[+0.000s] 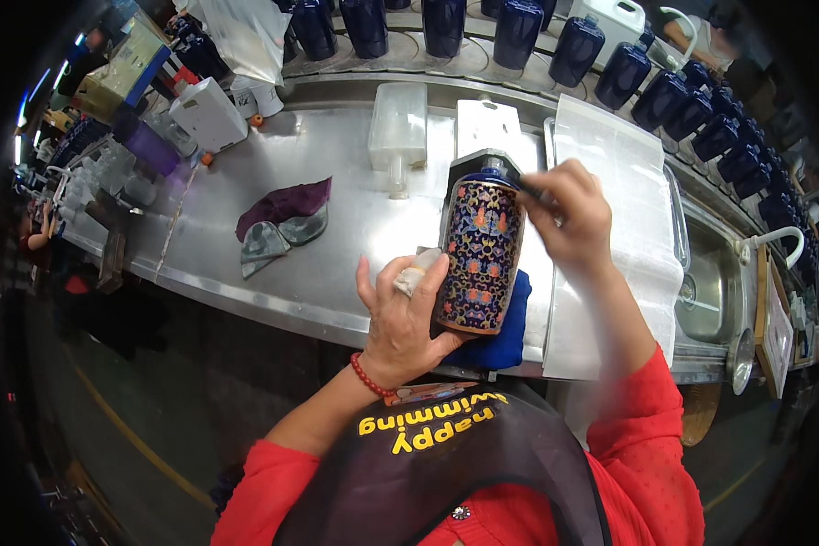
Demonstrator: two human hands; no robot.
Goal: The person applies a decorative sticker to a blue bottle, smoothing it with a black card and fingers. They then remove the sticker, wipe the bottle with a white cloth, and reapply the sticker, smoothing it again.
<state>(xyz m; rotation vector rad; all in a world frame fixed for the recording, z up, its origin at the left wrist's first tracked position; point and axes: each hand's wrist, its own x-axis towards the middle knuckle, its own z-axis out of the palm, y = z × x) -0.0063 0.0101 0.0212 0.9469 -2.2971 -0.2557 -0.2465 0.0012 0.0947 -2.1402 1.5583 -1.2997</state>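
Observation:
A dark blue bottle [480, 259] with a colourful floral pattern lies tilted on a dark rest [458, 169], its neck pointing away from me. Blue cloth [510, 328] is bunched beneath its near end. My left hand [399, 323] steadies the bottle from the left, thumb at its base and a wrapped finger along its side; the other fingers are apart. At the bottle's right shoulder, my right hand [571, 214] is closed in a pinch. Something thin and dark seems to show at those fingertips, too small to name.
A purple cloth [287, 207] and grey-green pads [266, 246] lie on the metal table [328, 291]. A clear bottle [398, 127] stands beyond. White sheeting [610, 227] covers the right side, near a sink [705, 296]. Several blue bottles [578, 50] line a curved conveyor behind.

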